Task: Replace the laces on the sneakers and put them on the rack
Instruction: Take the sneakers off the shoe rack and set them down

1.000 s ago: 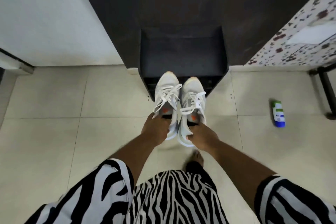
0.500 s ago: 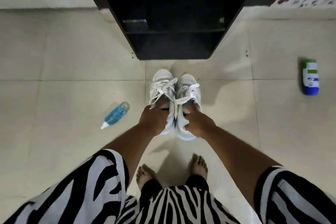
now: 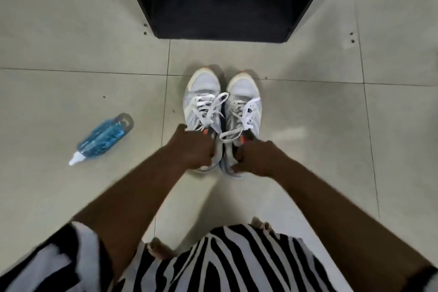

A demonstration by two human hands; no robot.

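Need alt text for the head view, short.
Two hands, left hand and right hand, each grip the heel of a white laced sneaker, toes pointing toward a dark rack. A blue bottle lies on the tiled floor.

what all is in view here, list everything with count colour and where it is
sneakers: two, white and pale grey with white laces and orange accents, side by side at centre, toes toward the rack, held at the heel ends
rack: one, black, top centre, standing on the floor beyond the sneakers
spray bottle: one, clear blue with a white nozzle, lying on the floor to the left of the sneakers
floor: pale cream tiles with thin dark joints, all around
garment: one, black and white zebra stripes, bottom of the frame
feet: two, bare, on the tiles near the bottom centre, partly hidden by the garment
hands: two; left hand grips the left sneaker's heel, right hand grips the right sneaker's heel
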